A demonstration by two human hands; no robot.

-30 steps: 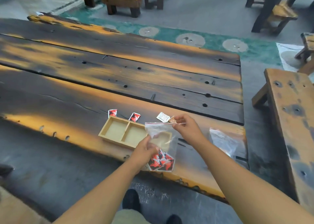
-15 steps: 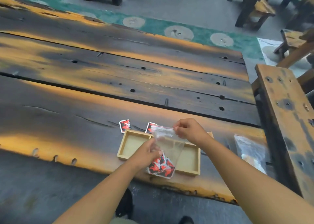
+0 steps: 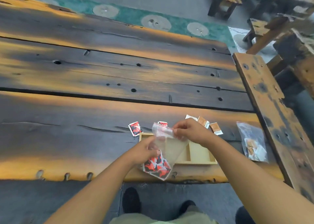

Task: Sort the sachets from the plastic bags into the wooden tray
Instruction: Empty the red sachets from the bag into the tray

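Sorting has barely begun; the wooden tray looks empty; both the left hand and right hand pinch a plastic bag of red sachets over it; a second bag lies unopened at the right of the desk.

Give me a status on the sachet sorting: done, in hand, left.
Done: little. The wooden tray shows no sachets in the compartments I can see; red sachets and brown sachets lie loose on the table beyond it. In hand: left hand and right hand hold the zip bag at its mouth, red sachets at its bottom. Left: empty it, open the second bag, fill the tray.
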